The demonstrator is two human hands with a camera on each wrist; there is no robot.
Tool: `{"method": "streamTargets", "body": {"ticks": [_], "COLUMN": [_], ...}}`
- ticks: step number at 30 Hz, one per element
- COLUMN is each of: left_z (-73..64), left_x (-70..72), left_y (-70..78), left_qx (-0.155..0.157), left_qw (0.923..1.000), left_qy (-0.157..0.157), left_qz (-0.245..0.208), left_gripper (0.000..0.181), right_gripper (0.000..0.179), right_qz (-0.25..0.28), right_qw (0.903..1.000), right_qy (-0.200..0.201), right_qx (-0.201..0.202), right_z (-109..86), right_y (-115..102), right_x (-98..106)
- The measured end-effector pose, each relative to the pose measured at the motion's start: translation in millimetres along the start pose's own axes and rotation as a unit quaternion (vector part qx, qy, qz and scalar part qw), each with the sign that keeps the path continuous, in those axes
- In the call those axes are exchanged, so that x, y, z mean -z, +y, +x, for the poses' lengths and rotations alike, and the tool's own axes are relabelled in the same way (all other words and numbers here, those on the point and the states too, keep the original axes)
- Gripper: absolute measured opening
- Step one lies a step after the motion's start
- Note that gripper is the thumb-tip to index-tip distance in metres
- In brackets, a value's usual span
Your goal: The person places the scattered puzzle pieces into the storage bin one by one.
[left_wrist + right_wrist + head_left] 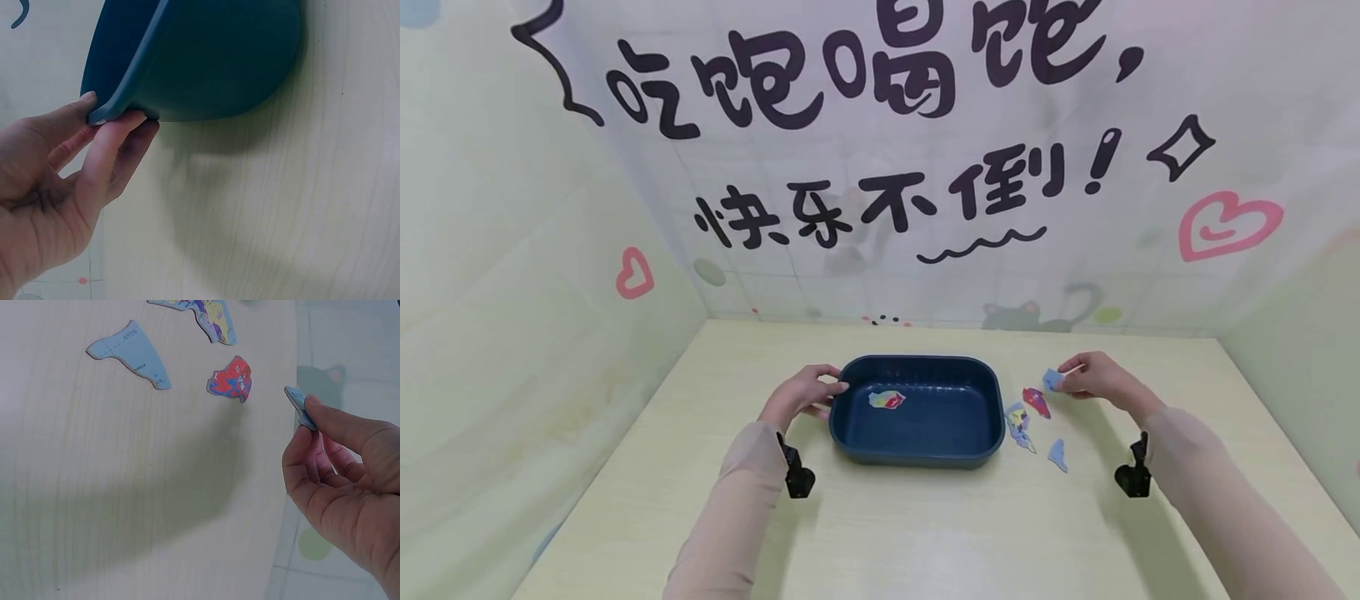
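Observation:
A dark blue rectangular tub (917, 454) stands on the table, with a multicoloured puzzle piece (887, 400) lying inside it. At its left end my left hand (805, 392) pinches the rim, thumb on the inner side and fingers outside, as the left wrist view shows. To the right of the tub, my right hand (1097, 377) holds a light blue puzzle piece (298, 405) between thumb and fingers, above the table. Near it lie a red puzzle piece (231, 379), a yellow and purple piece (1019, 421) close to the tub's wall, and a pale blue piece (134, 355).
The pale wood table (925, 533) meets a printed fabric backdrop (850, 283) along its back edge. Fabric also hangs on the left and right sides. Each wrist carries a black camera mount, such as the left one (797, 475).

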State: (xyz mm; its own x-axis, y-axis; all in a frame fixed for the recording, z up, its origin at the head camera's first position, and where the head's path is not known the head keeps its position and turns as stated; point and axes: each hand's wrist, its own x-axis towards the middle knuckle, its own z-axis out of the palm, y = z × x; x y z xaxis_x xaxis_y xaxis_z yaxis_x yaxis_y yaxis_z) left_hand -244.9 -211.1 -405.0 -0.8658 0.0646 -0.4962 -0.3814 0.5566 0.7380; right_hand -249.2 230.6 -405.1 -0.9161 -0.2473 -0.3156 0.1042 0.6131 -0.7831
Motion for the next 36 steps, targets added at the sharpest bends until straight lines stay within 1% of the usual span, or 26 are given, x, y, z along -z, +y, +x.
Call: {"method": "streamTargets", "body": {"ticks": [6, 15, 20, 27, 36], "left_z": [-0.4, -0.7, -1.4, -1.4, -1.4], "left_x": [0.9, 0.7, 1.3, 1.6, 0.7], "left_y": [0.0, -0.7, -1.4, -2.1, -2.4], "left_qx": [-0.004, -0.003, -0.011, -0.012, -0.013], "left_qw": [1.0000, 1.0000, 0.9999, 0.9999, 0.9999], "left_qy": [-0.001, 0.002, -0.001, -0.002, -0.002], "left_qz": [0.000, 0.004, 0.002, -0.005, -0.007], "left_gripper": [0.040, 0.039, 0.040, 0.040, 0.040], "right_gripper": [0.040, 0.039, 0.039, 0.038, 0.037], "right_qz": [0.003, 0.013, 0.012, 0.014, 0.015], "right_qw": [1.0000, 0.9996, 0.9993, 0.9992, 0.9983], "right_qy": [-0.006, -0.017, -0.020, -0.022, -0.029], "right_qx": [0.004, 0.020, 0.028, 0.032, 0.048], "right_z": [1.6, 2.8, 3.4, 7.1, 11.7], "right_y": [-7, -22, -31, -43, -55], "right_x": [0, -4, -8, -14, -23]}}
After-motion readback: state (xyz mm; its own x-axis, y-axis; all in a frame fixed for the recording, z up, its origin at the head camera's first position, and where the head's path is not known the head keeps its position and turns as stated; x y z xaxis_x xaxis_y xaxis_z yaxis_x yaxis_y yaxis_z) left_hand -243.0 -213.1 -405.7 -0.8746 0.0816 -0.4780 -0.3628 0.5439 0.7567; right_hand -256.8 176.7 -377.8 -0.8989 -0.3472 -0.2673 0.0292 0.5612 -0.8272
